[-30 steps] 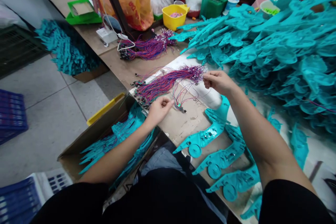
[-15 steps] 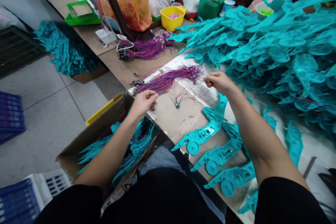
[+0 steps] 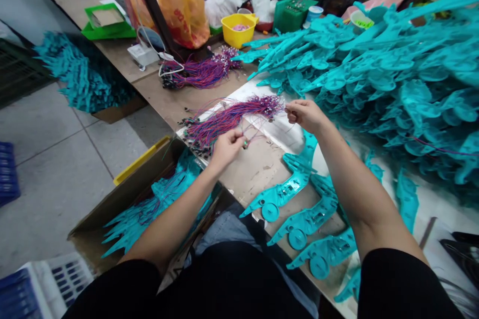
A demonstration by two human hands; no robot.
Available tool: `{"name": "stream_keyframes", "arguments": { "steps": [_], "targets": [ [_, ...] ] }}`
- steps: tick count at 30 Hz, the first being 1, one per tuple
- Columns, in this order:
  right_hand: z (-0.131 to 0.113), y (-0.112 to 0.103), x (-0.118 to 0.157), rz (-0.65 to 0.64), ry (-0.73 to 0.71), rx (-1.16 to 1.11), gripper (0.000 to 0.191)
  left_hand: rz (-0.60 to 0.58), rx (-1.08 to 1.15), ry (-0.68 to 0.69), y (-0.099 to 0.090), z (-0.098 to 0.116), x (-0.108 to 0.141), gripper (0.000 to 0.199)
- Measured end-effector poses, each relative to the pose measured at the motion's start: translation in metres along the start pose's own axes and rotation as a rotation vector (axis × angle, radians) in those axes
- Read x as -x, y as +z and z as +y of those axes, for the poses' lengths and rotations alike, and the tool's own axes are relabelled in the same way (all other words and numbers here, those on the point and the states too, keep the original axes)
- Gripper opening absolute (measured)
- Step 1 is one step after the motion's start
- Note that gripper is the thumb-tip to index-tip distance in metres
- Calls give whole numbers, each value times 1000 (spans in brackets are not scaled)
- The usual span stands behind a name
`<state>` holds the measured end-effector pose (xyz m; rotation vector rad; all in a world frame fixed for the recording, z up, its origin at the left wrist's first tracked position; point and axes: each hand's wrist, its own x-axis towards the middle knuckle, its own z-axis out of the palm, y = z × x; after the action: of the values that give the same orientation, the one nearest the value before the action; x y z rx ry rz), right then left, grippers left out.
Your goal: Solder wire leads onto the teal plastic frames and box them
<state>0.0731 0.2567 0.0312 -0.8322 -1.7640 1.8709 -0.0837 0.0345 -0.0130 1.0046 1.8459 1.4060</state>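
My left hand [image 3: 229, 148] is closed at the near side of a bundle of red and blue wires [image 3: 228, 118], its fingertips pinching a small green-and-black connector [image 3: 245, 144] with thin wires. My right hand [image 3: 302, 113] pinches thin wires at the bundle's right end, where many small pale tips show. Below the hands, several turquoise plastic parts with round discs [image 3: 279, 194] lie in a row along the table's near edge. A second wire bundle [image 3: 204, 71] rests farther back.
A big heap of turquoise parts [image 3: 404, 70] fills the right. A yellow cup [image 3: 238, 30], an orange bag [image 3: 179, 5] and a green box [image 3: 292, 14] stand at the back. A cardboard box [image 3: 123, 199] with turquoise parts sits below left.
My left hand has moved right, from the bundle's left end to the small green connector, and closed on it. My right hand stays pinched at the wire ends. The view has shifted slightly.
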Motion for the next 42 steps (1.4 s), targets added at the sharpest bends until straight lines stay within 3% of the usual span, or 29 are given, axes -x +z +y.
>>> {"name": "stream_keyframes", "arguments": {
  "steps": [2,4,7,9,15,22,28,33,35,39,42],
  "targets": [
    [3,1,0,-13,18,37,40,62,197,19,-21,10,-1,20],
    [5,4,-3,-32,31,72,41,40,215,42,-41,20,-1,23],
    [9,10,-6,-20,37,114,41,-185,178,-58,-63,27,-1,29],
    [10,14,-7,-10,50,161,40,-258,156,-117,-71,27,-1,32],
    [11,15,-7,68,56,208,32,-50,333,-98,-89,29,-1,24],
    [14,13,0,210,71,63,29,14,502,-60,-107,46,2,11],
    [25,15,8,222,101,190,22,49,464,-50,-115,66,-1,14],
    [33,17,5,353,48,336,29,73,495,18,-117,83,-18,16],
    [32,17,4,388,27,377,37,72,508,18,-119,81,-27,14],
    [24,17,7,316,42,404,37,134,514,-55,-128,60,-44,9],
    [14,19,21,280,-172,696,39,169,469,-96,-135,38,-44,8]
  ]
}}
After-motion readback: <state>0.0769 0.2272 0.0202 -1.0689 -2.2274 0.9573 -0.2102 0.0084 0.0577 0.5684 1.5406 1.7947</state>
